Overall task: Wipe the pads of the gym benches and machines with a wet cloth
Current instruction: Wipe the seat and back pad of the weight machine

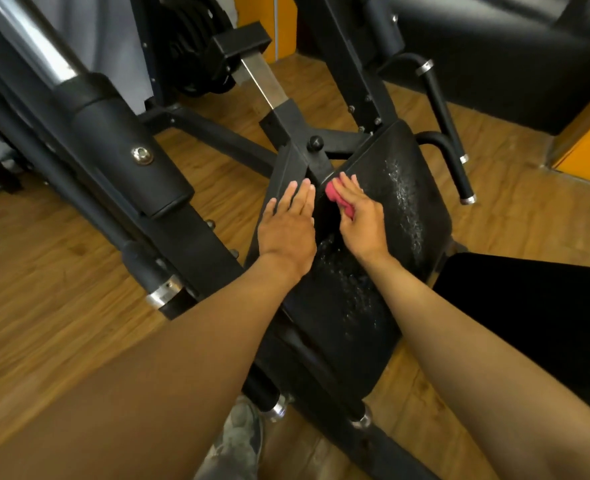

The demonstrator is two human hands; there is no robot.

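Nearest the camera, two bare forearms reached forward and down from the bottom edge, with a camouflage-patterned trouser leg [233, 445] showing between them above the wooden floor [44, 271]. Both arms ended over the black seat pad [349, 306] of a gym machine, whose surface was speckled with water droplets down its middle and along its right side.

The left hand [288, 225] lay flat, fingers straight and close together, on the pad's upper left edge. Just beside it, the right hand [359, 216] had its fingers curled round a bunched pink cloth [338, 200], pressing it against the pad near the far end; the cloth showed between thumb and fingers and touched the pad surface.

Just beyond the hands, a black knob [315, 143] stood on the machine's black frame where the seat post met the crossbars. To the right, a curved black handle [456, 168] with metal end caps ran alongside the pad. To the left, a thick padded lever arm [120, 150] slanted across the view. Farther back stood a stack of black weight plates [196, 46], and at the upper right another black upholstered pad [511, 46].
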